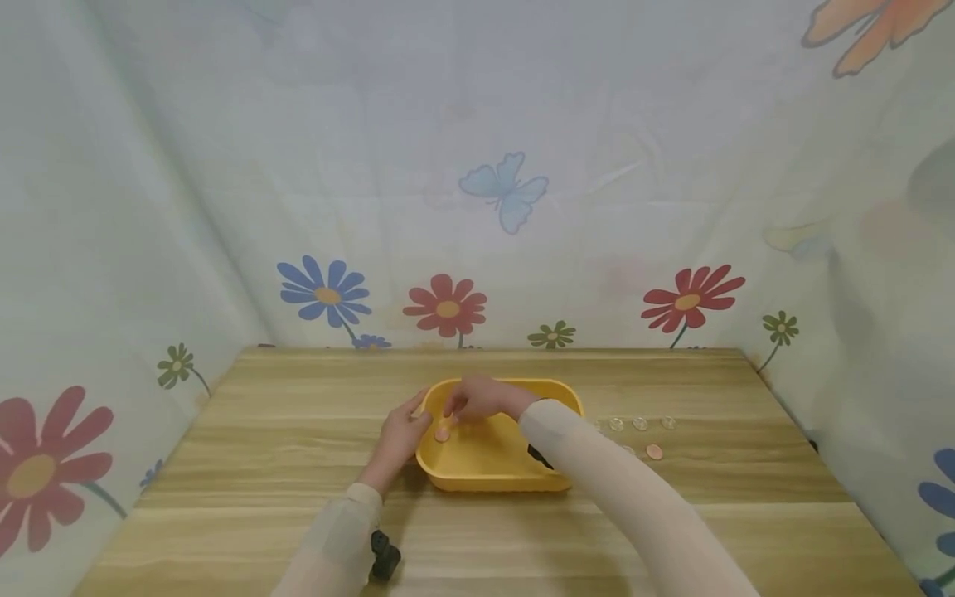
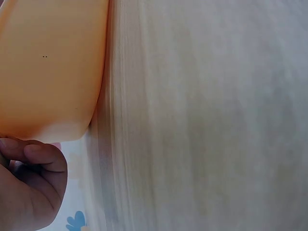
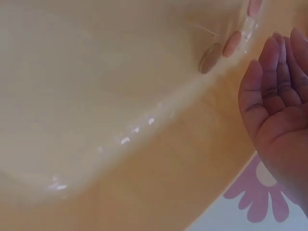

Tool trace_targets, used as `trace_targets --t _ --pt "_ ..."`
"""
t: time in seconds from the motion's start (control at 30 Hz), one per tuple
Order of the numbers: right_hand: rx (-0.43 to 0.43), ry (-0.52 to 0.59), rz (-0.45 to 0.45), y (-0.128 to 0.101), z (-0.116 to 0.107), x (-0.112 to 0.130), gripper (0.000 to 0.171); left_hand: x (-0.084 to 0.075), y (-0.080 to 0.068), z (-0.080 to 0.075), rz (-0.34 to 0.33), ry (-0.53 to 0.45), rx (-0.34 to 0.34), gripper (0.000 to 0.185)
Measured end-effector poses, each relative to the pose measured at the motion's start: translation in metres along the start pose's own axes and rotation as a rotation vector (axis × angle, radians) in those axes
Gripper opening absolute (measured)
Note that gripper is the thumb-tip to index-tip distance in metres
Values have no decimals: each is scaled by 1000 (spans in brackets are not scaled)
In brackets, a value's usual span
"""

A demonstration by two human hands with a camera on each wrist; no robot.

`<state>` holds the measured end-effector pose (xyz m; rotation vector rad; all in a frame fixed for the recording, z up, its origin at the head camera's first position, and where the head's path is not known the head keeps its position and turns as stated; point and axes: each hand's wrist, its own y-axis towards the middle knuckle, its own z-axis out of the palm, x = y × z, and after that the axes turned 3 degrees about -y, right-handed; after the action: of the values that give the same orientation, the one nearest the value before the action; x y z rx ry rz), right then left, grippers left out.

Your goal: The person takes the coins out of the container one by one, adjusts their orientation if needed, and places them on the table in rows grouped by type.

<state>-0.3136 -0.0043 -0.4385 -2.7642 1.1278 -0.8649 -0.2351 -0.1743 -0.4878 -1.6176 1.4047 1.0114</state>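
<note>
A yellow plastic tub (image 1: 494, 474) sits mid-table. My left hand (image 1: 401, 435) grips its left rim, thumb on the edge; in the left wrist view its curled fingers (image 2: 36, 161) lie by the tub's outer wall (image 2: 48, 72). My right hand (image 1: 474, 399) hovers over the tub's left half with nothing in it; the right wrist view shows its palm and loosely curved fingers (image 3: 276, 91) empty. A copper coin (image 1: 443, 434) is just below those fingers inside the tub, and shows in the right wrist view as a pinkish disc (image 3: 232, 44) above its shadow.
Right of the tub, three pale coins (image 1: 640, 423) lie in a row on the wooden table (image 1: 261, 464), with another copper coin (image 1: 654, 451) nearer me. Flower-printed cloth walls close in the table's back and sides.
</note>
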Motion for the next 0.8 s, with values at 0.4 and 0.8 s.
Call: trace_targets --t 0.4,0.8 --pt "-9 -22 12 11 15 1 19 2 2 1 21 -7 -7 54" --pt "-102 -12 -46 23 33 -7 18 5 3 1 30 -1 -5 54"
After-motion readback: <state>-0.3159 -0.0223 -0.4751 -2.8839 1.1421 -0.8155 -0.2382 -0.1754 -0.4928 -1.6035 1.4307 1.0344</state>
